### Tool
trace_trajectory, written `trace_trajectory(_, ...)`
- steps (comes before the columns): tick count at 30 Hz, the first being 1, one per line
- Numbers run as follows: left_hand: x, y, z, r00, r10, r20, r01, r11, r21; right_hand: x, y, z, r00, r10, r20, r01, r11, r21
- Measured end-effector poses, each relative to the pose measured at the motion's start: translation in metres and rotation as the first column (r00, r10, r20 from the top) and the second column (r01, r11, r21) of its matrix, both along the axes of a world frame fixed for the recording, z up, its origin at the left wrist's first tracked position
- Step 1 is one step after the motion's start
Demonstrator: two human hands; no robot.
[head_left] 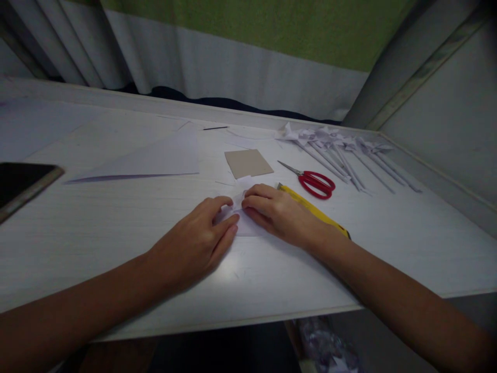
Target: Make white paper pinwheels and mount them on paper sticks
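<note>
A small white sheet of paper (248, 227) lies on the table between my two hands, with a raised or folded part near its middle. My left hand (198, 230) has its thumb and fingers closed on the paper's left side. From the right, my right hand (272, 210) pinches the raised part with its fingertips. The fingers hide much of the paper. Just behind my right hand lies a yellow box cutter (310, 204), partly covered by the wrist. Beyond it are scissors with red handles (316, 184), blades pointing left.
A square piece of cardboard (249, 163) lies beyond my hands. Several paper pinwheels on rolled sticks (334, 147) sit at the back right. A folded white sheet (155, 158), a thin dark stick (216, 128) and a phone (23, 184) are on the white table (97, 228).
</note>
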State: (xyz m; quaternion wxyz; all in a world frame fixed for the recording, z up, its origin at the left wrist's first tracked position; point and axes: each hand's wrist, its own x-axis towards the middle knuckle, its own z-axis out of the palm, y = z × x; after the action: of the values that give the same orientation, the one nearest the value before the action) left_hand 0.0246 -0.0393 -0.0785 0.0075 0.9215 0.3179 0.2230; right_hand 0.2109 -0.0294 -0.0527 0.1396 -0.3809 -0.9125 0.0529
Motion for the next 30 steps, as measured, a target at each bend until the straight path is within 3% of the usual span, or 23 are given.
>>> trace_trajectory(5, 0.0005, 0.0005, 0.0026, 0.999, -0.026, -0.045, 0.025, 1.0, -0.019, 0.0002, 0.0006, -0.0018, 0.998, 0.039, -0.057, -0.037, 0.998, 0.04)
trace_trajectory(15, 0.0, 0.0003, 0.0047, 0.997, -0.03, -0.07, 0.026, 0.998, -0.05, -0.0041, -0.0002, -0.0041, 0.999, 0.032, -0.019, -0.031, 0.999, 0.038)
trace_trajectory(30, -0.0038, 0.0036, 0.0046, 0.998, -0.06, 0.017, 0.061, 0.996, -0.059, -0.0038, 0.0017, -0.0065, 0.999, 0.047, 0.022, -0.047, 0.999, -0.012)
